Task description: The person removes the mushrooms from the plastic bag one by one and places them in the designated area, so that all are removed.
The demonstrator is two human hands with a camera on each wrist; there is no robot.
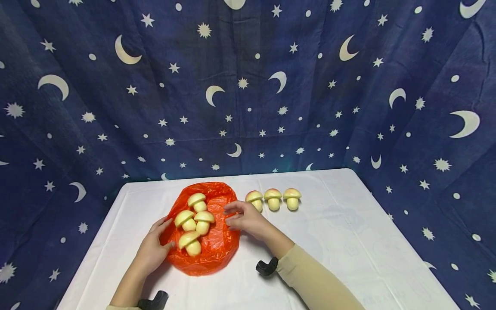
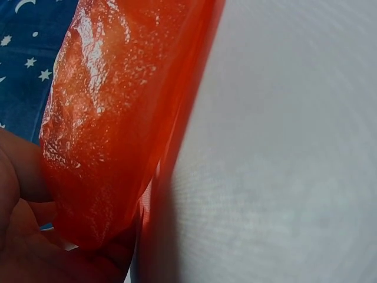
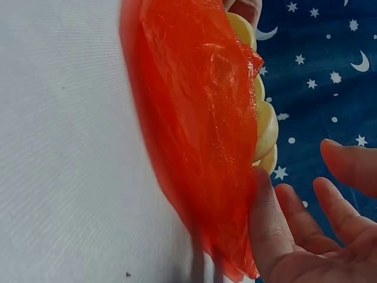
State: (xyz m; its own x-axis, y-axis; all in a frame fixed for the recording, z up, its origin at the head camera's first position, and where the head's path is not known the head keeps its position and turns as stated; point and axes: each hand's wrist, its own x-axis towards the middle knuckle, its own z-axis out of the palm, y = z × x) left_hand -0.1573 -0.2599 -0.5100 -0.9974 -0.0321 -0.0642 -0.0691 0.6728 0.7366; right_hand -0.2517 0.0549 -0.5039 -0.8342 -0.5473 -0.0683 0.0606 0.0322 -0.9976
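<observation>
A red plastic bag (image 1: pixel 218 241) lies spread wide on the table, its rim folded into a low wall. Inside it sit several pale yellow mushrooms (image 1: pixel 203 220), grouped toward the left and middle. My left hand (image 1: pixel 151 249) holds the bag's left side, fingers and thumb at the rim; the left wrist view shows the red film (image 2: pixel 106 130) between them. At the right rim is my right hand (image 1: pixel 248 220), fingers spread and one finger (image 3: pixel 269 224) against the bag's outer wall. That hand grips nothing.
Three more mushrooms (image 1: pixel 273 199) with reddish cap tops stand in a row behind the right hand, the leftmost partly covered by it. A white cloth covers the table (image 1: pixel 329 258). A dark blue curtain (image 1: pixel 248 94) with moons and stars hangs behind and at both sides.
</observation>
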